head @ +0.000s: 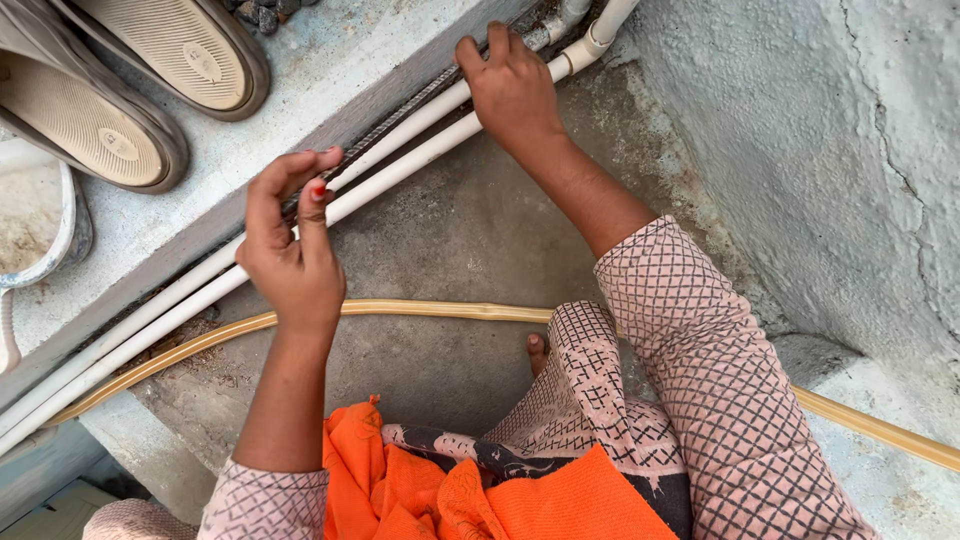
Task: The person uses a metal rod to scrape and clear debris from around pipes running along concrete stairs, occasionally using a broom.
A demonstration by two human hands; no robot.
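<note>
Rough grey concrete floor [450, 240] underfoot, cracked pale plastered wall [800, 130] rising at right. Raised pale cement ledge [330, 60] along the top left (dusty, stained). Soft, even daylight throughout, without hard shadows.

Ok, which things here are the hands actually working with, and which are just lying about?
In hand:
right hand resting on the white pipes
left hand raised just above those pipes, fingertips pinched

Lying about:
pair of sandals
yellowish hose
white bowl
</note>
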